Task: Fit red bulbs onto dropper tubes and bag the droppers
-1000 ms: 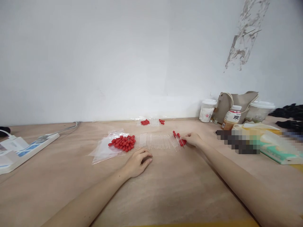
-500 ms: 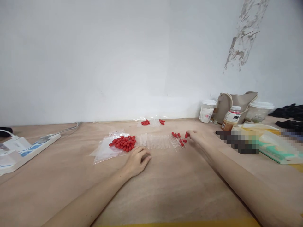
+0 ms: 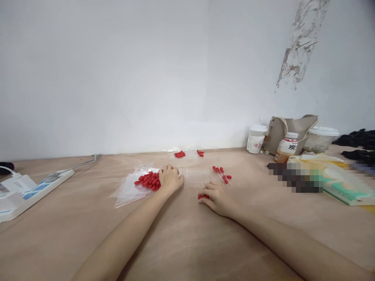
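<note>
My left hand [image 3: 170,180] lies over the left end of a row of thin clear glass tubes [image 3: 197,177], its fingers slightly apart and bent down; the surface under them is hidden. It covers part of a pile of red rubber bulbs [image 3: 149,180] resting on clear plastic bags [image 3: 124,192]. My right hand [image 3: 216,198] is closed around a red rubber bulb [image 3: 203,197], in front of the right part of the tube row. Beyond it, at the row's right end, lie several droppers [image 3: 224,177], tubes with red bulbs fitted on them.
Near the wall sits a clear bag of red bulbs [image 3: 179,154] and tubes. A power strip [image 3: 38,193] with a cable stands at left. To the right are a lidded cup [image 3: 256,139], a drink bottle [image 3: 286,147], a beige bag [image 3: 274,134] and a green-and-white packet [image 3: 342,187].
My right hand has come left and nearer from beside the droppers, bringing a red bulb. My left hand has moved forward from the bare table onto the tubes and the bulb pile's edge.
</note>
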The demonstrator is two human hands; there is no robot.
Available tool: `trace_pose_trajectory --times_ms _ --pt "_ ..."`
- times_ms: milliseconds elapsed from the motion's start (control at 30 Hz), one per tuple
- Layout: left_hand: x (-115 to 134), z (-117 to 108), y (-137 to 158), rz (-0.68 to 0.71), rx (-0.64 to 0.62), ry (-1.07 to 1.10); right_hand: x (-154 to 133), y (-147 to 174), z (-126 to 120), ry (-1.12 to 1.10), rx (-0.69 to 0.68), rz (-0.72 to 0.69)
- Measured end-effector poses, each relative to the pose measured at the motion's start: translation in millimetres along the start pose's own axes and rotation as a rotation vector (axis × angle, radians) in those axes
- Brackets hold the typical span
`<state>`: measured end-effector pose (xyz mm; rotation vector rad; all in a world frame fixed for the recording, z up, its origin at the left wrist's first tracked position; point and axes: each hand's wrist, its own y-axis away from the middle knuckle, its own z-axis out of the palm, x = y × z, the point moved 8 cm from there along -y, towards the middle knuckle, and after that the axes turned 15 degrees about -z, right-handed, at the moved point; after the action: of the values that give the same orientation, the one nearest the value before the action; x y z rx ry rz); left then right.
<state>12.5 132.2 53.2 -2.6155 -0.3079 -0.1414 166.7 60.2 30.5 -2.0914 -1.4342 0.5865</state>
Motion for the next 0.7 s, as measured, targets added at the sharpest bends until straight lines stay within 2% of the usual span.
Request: trace_pose_trajectory --times_ms 167,433,567,700 --pt "9.1 13.7 -11.7 -0.095 -0.009 -0.087 1.7 3.4 -0.3 0.026 -0.008 0.019" --pt "16.7 24.3 -18.0 -0.167 -0.046 -0.154 1.1 3.5 0.0 0.017 -0.003 0.014" --pt "25.2 22.2 -20.2 -0.141 -0.057 -0.144 1.6 4.6 -0.5 0.005 0.014 0.012" --pt "30.3 3.7 -4.1 -0.021 -0.04 -0.064 6.5 6.5 -4.0 -0.021 0.083 0.058"
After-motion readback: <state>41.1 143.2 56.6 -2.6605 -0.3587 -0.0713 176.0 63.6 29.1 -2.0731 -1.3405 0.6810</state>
